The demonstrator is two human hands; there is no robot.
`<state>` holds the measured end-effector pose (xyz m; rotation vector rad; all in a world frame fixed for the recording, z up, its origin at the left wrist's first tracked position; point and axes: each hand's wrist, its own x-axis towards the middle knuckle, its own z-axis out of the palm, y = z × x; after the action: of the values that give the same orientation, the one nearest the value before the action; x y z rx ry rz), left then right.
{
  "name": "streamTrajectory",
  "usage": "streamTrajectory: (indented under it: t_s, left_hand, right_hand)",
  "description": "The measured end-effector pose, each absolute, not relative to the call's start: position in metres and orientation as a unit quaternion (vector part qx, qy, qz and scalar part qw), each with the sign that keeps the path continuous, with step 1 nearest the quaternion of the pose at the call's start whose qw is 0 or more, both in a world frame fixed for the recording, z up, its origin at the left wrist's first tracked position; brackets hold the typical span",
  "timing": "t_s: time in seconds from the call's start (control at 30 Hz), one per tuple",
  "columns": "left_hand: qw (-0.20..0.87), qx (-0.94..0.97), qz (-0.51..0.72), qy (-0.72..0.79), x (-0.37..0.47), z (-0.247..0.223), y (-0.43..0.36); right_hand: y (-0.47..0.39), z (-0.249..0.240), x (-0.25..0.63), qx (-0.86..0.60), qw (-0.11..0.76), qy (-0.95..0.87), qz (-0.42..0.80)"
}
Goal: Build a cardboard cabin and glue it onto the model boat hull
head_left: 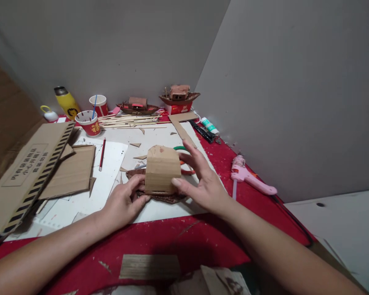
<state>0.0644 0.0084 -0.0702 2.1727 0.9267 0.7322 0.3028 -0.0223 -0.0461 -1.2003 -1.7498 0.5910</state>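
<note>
A curved tan cardboard cover [162, 172] stands over a dark brown cardboard boat hull [169, 199] on the white sheet. My left hand [127, 198] is closed on the left part of the hull, thumb at its near edge. At the cover's right side is my right hand [201, 178], its thumb on the front face and its fingers curved behind the right edge. Scissors with green and orange handles [187, 167] lie behind the cover, partly hidden.
Two finished model boats [137, 107] [180, 96] stand at the back, near paper cups [90, 126] and a yellow bottle [67, 102]. A pink glue gun [249, 178] lies right. Cardboard sheets [70, 172] and a pencil [102, 153] lie left.
</note>
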Motion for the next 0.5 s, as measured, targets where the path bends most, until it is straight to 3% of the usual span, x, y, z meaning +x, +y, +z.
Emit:
streamTrajectory:
  t_s: [0.23,0.37,0.5]
  left_hand:
    - [0.337,0.838,0.272,0.332,0.064,-0.072,0.006]
    - [0.343,0.831,0.274,0.343,0.065,-0.072,0.004]
    - [0.344,0.826,0.268,0.356,0.067,-0.073,0.004]
  right_hand:
    - [-0.017,-0.021,0.314,-0.378,0.318,-0.869,-0.011]
    - [-0.009,-0.019,0.310,-0.361,0.229,-0.903,-0.029]
    - [-0.007,-0.023,0.307,-0.378,0.223,-0.898,0.013]
